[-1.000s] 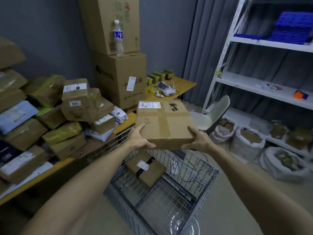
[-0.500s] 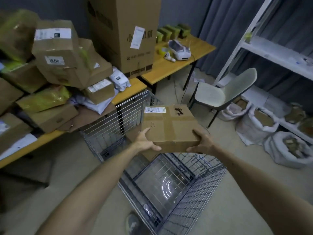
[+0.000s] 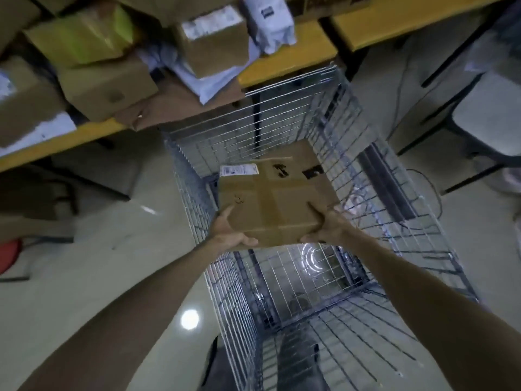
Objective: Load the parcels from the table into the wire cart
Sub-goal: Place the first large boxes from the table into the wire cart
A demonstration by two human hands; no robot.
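I hold a flat brown cardboard parcel (image 3: 275, 198) with a white label, inside the upper part of the wire cart (image 3: 392, 210). My left hand (image 3: 229, 231) grips its near left corner and my right hand (image 3: 324, 225) grips its near right corner. Just beyond it, lower in the cart, lies another brown box (image 3: 303, 156), partly hidden by the held parcel. Several more parcels (image 3: 107, 83) are piled on the yellow table (image 3: 282, 66) behind the cart.
A pale chair (image 3: 490, 114) stands to the right of the cart, with cables on the floor near it. A red object (image 3: 10, 251) sits at the far left on the floor. My legs show through the cart's near wire wall.
My view has tilted down, and both hands have lowered the parcel from above the cart's rim into the cart.
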